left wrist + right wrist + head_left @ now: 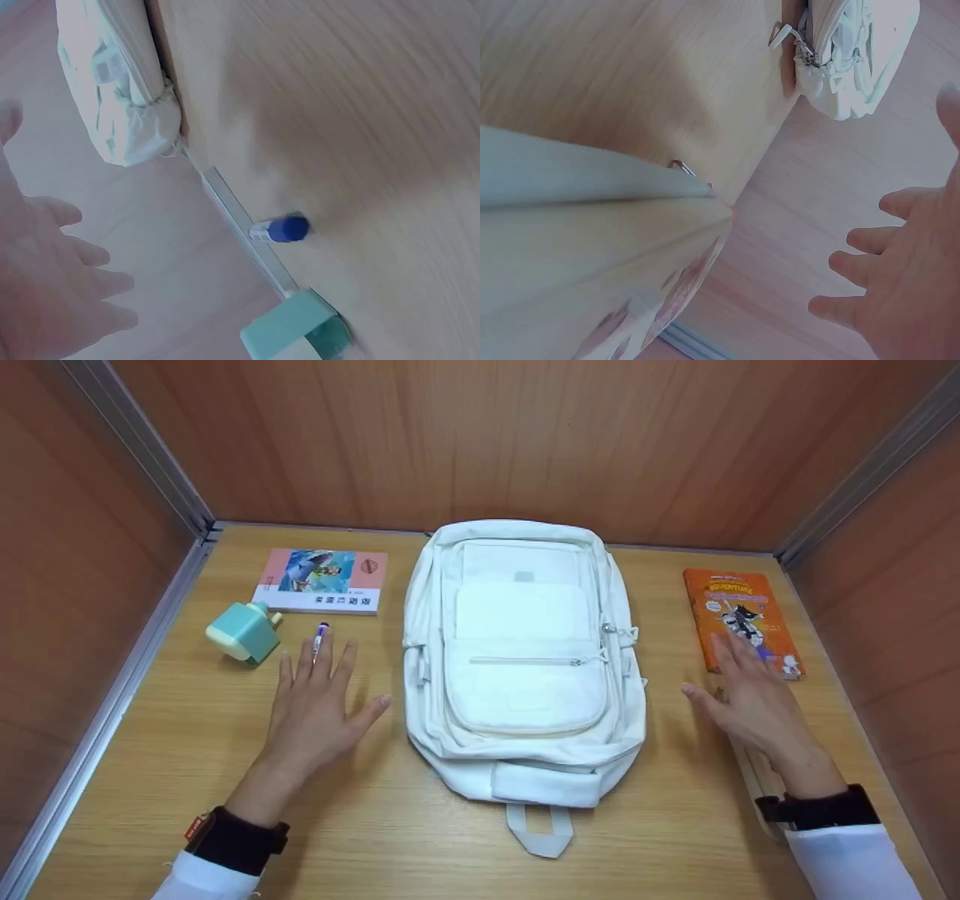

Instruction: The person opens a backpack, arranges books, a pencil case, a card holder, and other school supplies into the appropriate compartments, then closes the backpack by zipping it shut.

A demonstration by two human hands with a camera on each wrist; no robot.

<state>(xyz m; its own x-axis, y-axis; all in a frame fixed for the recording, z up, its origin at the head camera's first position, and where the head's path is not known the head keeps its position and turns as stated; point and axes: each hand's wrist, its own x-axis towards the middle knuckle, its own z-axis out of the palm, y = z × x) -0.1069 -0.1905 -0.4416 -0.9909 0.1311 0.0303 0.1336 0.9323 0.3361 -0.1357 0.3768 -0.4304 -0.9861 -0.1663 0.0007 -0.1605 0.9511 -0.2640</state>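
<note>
The backpack [525,611] looks matt cloth, the table [375,825] smooth wood, the marker [281,229] plastic, the orange book [739,611] paper.

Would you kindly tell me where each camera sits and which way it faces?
Head: sits on the head, facing forward and down at the white backpack; the left grip, right grip and sleeves show.
Left wrist: on that wrist, facing across the tabletop past the marker; left fingers show.
Right wrist: on that wrist, facing across the tabletop past a pale item; right fingers show.
Both wrist views share part of the backpack.
</note>
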